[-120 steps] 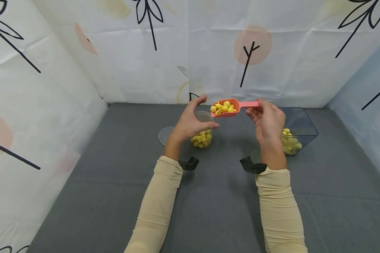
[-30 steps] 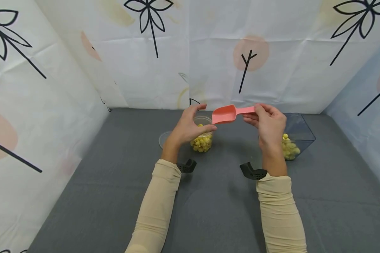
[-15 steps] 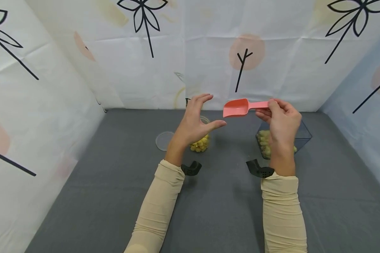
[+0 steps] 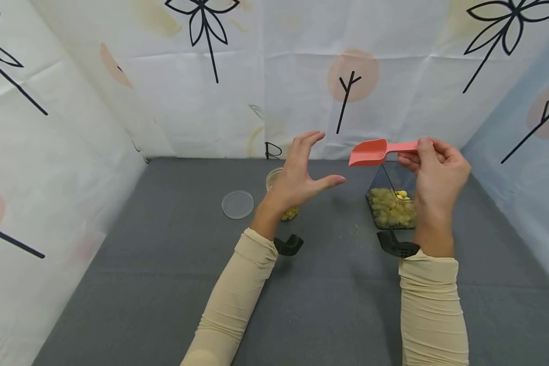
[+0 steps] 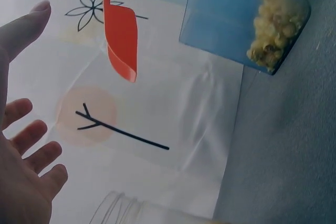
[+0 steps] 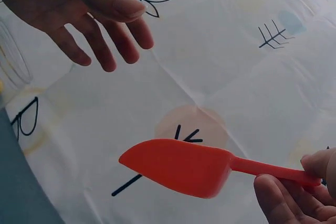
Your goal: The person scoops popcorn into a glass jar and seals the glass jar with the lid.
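Observation:
My right hand pinches the handle of a coral-red scoop, its bowl bare and pointing left. Below and behind that hand stands a clear square bin, with yellow popcorn in its bottom. My left hand is in the air, thumb and fingers spread wide, holding nothing. Behind it a clear round jar is mostly hidden, with some popcorn showing under the wrist. The left wrist view catches the jar's threaded mouth at its lower edge.
A clear round lid lies on the grey tabletop left of the jar. Small crumbs dot the cloth between jar and bin. White patterned fabric walls in the back and both sides.
Four seconds ago the scoop was heaped with popcorn; one second ago it was bare at the jar's mouth. Since then both hands have moved right, the scoop now over the bin's near-left side.

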Tool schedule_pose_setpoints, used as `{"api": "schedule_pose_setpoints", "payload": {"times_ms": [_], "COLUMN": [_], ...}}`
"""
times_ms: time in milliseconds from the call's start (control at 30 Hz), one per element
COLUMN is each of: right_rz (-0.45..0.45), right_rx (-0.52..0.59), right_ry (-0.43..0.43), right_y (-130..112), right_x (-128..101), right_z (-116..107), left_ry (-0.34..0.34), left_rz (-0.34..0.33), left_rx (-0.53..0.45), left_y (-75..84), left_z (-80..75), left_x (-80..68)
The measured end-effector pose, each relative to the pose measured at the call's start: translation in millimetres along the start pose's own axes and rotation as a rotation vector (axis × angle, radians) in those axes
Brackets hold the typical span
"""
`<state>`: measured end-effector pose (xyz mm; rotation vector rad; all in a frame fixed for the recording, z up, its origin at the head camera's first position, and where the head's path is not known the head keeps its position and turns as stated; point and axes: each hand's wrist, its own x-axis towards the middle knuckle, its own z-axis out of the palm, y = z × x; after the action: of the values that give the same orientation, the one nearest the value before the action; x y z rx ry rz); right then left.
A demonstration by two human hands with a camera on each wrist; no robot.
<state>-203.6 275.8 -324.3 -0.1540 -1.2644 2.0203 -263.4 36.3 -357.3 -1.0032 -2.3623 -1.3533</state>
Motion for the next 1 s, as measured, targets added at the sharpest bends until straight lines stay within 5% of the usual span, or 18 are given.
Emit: {"api": "schedule_pose_setpoints", "payload": {"times_ms": [367,633,1000], "right_rz": [-0.081,-0.146,-0.105], "right_rx": [-0.128,-0.209,-0.779], "right_ry": [0.079,0.089,0.002], "right_y": [-22,-34,-31], "right_x": [12,26,31], "right_z": [-30,-42,-58], "left_ry": [-0.119,-0.174,-0.209], "left_rz": [-0.045,-0.108,-0.133], "left_rx": [-0.009,-0.101,-0.098], "left_y": [4.8,-1.3,-3.5], "left_z": [28.8,49.8,86.1], "left_x": [10.5,15.3,27.0]}}
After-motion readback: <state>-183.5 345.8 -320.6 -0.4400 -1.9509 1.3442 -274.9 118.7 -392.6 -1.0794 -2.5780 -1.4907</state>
